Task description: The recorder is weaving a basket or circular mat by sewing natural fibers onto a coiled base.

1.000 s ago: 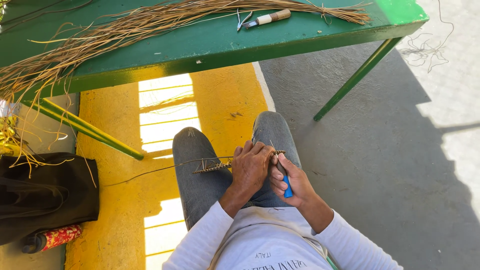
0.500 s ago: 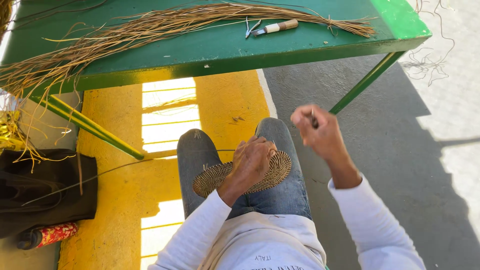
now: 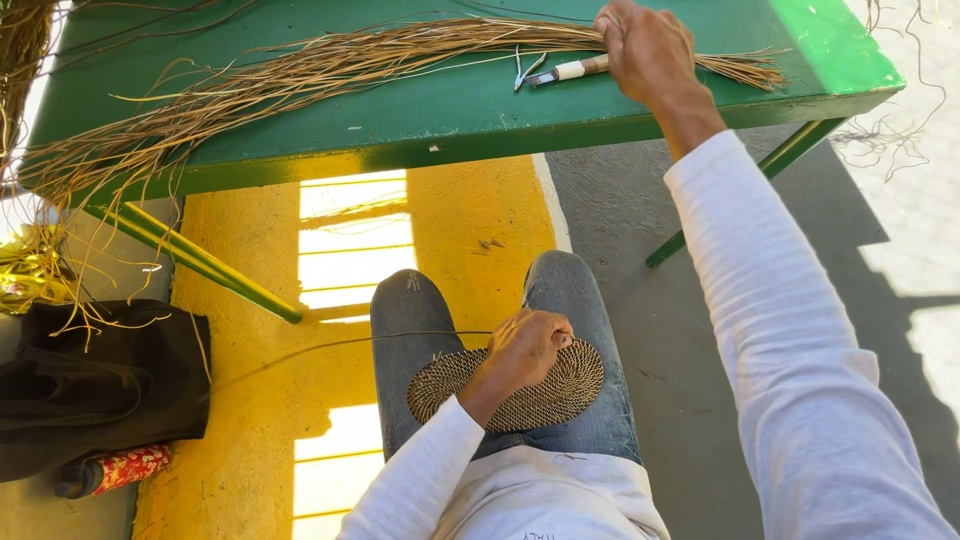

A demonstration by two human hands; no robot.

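Since half a second ago the right hand [image 3: 648,48] has gone from mid-air above the knee up to the green worktop [image 3: 400,105], where it now rests on the bundle of dry reed strands [image 3: 330,60] near the worktop's far right corner. Its fingers curl down onto the strands, but whether they have pinched one out cannot be told from this angle. The left hand [image 3: 525,348] stays on the lap, fingers closed over the flat oval woven mat [image 3: 540,385], pinning it against the jeans, with a thin dark strand [image 3: 400,337] running out from the grip to the left.

To do this well, it seems wise to draw a single strand lengthwise along the bundle, not lifting across it, while the left hand holds the last stitch tight. A small tool with a pale handle [image 3: 570,70] lies just left of the right hand.

On the floor at lower left, a black bag [image 3: 90,385] sits beside a red patterned cylinder [image 3: 125,467]; no signs show.
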